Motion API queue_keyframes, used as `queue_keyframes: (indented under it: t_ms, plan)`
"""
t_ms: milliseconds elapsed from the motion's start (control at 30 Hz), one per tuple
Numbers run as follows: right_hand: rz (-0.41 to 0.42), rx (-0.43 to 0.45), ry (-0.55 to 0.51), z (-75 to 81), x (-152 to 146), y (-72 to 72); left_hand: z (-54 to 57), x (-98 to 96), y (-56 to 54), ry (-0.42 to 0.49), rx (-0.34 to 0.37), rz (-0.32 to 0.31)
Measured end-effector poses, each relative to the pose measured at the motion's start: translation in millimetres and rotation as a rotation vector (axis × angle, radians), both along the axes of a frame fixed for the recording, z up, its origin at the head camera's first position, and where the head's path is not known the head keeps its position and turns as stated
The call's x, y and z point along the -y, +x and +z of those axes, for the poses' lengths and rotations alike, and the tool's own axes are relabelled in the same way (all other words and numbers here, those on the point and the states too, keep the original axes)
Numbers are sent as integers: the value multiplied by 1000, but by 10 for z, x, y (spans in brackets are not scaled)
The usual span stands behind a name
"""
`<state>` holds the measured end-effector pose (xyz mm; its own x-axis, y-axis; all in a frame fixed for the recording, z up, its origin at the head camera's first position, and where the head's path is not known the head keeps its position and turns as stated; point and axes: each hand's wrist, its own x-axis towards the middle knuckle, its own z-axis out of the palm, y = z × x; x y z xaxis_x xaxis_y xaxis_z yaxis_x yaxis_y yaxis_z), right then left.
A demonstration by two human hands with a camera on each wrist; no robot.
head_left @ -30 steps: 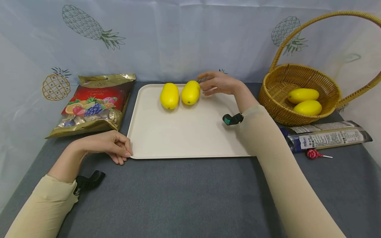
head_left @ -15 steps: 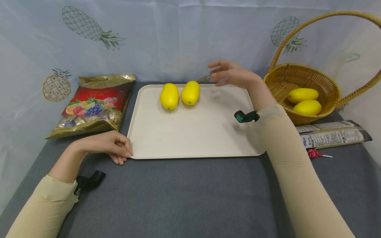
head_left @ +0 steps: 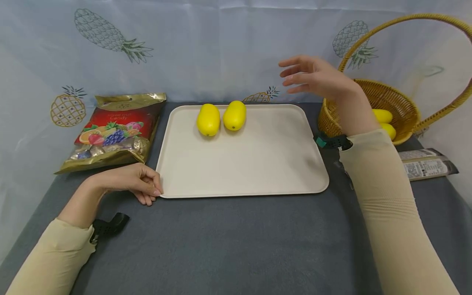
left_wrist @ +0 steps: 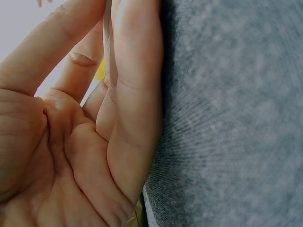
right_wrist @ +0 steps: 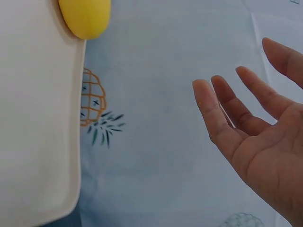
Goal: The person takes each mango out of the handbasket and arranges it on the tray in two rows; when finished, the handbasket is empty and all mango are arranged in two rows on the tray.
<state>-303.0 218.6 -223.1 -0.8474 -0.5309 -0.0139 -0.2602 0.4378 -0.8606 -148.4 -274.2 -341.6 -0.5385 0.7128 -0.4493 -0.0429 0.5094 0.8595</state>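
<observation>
Head view puts the left hand (head_left: 129, 180) closest, about 8 o'clock from the middle of the cream tray (head_left: 243, 164), low over the gray tabletop (head_left: 236, 246) with the wrist bent. Thumb and fingers are pinching the tray's near corner; left wrist view shows a thin edge caught between fingers, so I'd call it a real grasp, though I can't tell how hard they're squeezing. Tray's lying flat. My guess is light, stiff plastic that'd slide easily on cloth, so rim or corners are where to grab it, and I'd want both short sides held if you're lifting it loaded. Toward the far rim, the left yellow fruit (head_left: 208, 119) sits around 11 o'clock and the right yellow fruit (head_left: 234, 116) nearly 12, just beside each other. They look smooth and a bit shiny, so probably firm, kinda slippery and happy to roll; I'd wrap the whole hand round the fat middle. Can't tell if they're real or fake. Then the right hand (head_left: 315, 76) is up past the far corner at 1:30, fingers loosely spread, nothing in them (right wrist view backs that up). Its forearm crosses in front of the wicker basket (head_left: 392, 96) at 2 o'clock, partly hiding more yellow fruit inside.
</observation>
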Motion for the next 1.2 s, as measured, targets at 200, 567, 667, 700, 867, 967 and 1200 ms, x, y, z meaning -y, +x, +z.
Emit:
queue_keyframes:
  t_ms: [200,567,667,700,867,967,1200]
  plan:
    - [-28,-42,-21,137,-218,92,13,2,10,6,-1,-3]
    - [-61,-102,-108,236,-680,135,4,20,41,7,-3,1]
    - [-69,-96,-130,236,-820,125,-6,28,48,14,0,-1]
    - [-77,-88,-136,232,-863,121,-10,30,50,17,2,-2]
    - [-126,-38,-146,202,-1050,114,-24,27,59,22,8,-3]
    - [-172,-6,-130,182,-1140,108,-27,22,66,21,7,-1]
    - [-302,114,-167,108,-1372,53,-39,26,68,26,12,-2]
